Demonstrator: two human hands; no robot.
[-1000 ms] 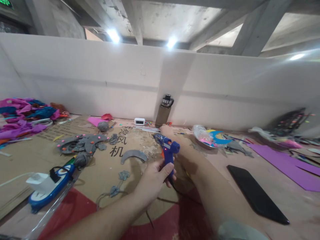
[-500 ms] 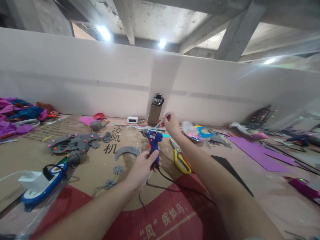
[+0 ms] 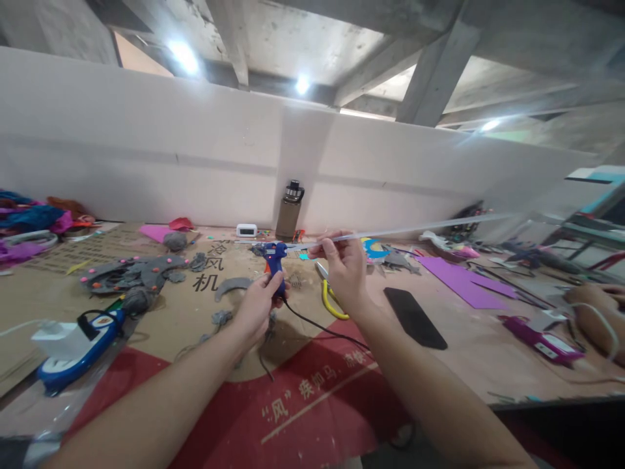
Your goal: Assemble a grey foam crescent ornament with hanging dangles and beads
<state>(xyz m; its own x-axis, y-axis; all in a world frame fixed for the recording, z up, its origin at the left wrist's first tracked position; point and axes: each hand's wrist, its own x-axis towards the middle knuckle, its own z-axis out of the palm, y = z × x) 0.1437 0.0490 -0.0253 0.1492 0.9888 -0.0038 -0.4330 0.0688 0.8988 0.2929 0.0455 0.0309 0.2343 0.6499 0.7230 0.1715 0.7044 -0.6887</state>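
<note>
My left hand [image 3: 261, 303] is closed around the handle of a blue hot glue gun [image 3: 275, 260], held upright over the cardboard with its cord trailing down to the right. Between the fingers of my right hand [image 3: 344, 267] is a long, pale glue stick [image 3: 415, 229]. Its near end points at the back of the glue gun; whether it sits inside the gun I cannot tell. The rest of the stick reaches far out to the right. Yellow-handled scissors [image 3: 332, 301] lie just behind my right wrist, partly covered. A grey crescent [image 3: 233, 286] lies left of the gun.
A bottle [image 3: 289, 213] and a small white clock [image 3: 247, 230] stand by the wall. To the right are a black phone [image 3: 415, 318], purple sheets [image 3: 461, 280] and a magenta power strip [image 3: 541, 340]; another person's hand [image 3: 598, 316] is beyond. A blue power strip [image 3: 81, 352] lies left.
My right hand has lifted the glue stick from the table and brought it behind the glue gun. The view has turned right, showing the phone more fully and another person's hand.
</note>
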